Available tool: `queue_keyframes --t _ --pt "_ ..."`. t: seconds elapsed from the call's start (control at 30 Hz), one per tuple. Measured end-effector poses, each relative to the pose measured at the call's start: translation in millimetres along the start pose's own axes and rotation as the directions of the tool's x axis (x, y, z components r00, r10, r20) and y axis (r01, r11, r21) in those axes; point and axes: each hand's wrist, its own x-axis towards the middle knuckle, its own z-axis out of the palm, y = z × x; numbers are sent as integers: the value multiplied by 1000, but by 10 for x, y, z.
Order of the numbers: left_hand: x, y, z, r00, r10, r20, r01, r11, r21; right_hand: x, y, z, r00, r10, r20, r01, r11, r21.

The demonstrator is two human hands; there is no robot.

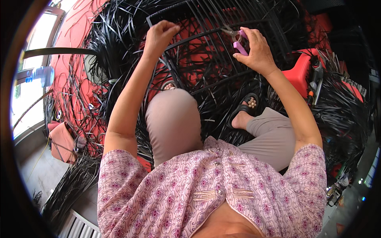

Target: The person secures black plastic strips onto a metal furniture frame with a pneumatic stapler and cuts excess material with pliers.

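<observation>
My left hand [159,36] is raised at the far left of a black metal frame [168,44], its thumb and fingers pinched together. Anything between those fingertips is too small to make out. Pink-handled pliers [240,47] are in my right hand [258,49], jaws pointing left above the frame. My right thumb and fingers lie around their handles, which are spread apart. Black flat strips [212,22] run side by side across the far part of the frame. More loose strips lie beneath it and around my feet.
Thick bundles of black strips [109,43] lie at the left, and another pile [337,107] at the right. A red plastic seat or stool [299,73] stands beside my right forearm. A pink bag [62,142] and a blue water bottle [41,75] are at the left.
</observation>
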Motion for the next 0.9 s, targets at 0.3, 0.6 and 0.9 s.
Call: queue_keyframes --t 0.3,0.6,0.9 --pt "58 -925 1177 993 112 22 -112 924 366 424 979 1454 978 -161 128 176 979 -108" --pt "-4 -1424 1169 993 -88 76 15 744 668 916 1256 2010 904 -413 112 425 896 -128" --pt "58 -1419 1162 976 -160 146 31 769 638 1142 1272 1976 864 -445 234 478 872 -106"
